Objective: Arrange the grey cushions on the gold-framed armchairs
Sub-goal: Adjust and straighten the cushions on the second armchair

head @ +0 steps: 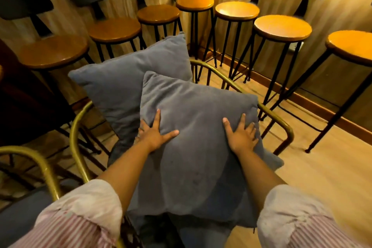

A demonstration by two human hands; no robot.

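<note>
Grey front cushion (197, 147) lies on the gold-framed armchair (281, 125); we press our left hand (155, 134) and right hand (241, 137) flat, fingers spread. Second cushion (128, 78) leans behind, at eleven o'clock.

My left hand (154, 134) and right hand (241, 136) are bare, without rings or a watch. Each forearm is uncovered; red-and-white striped sleeves (80, 213) are rolled above the elbow, pale lining turned outward.
</note>
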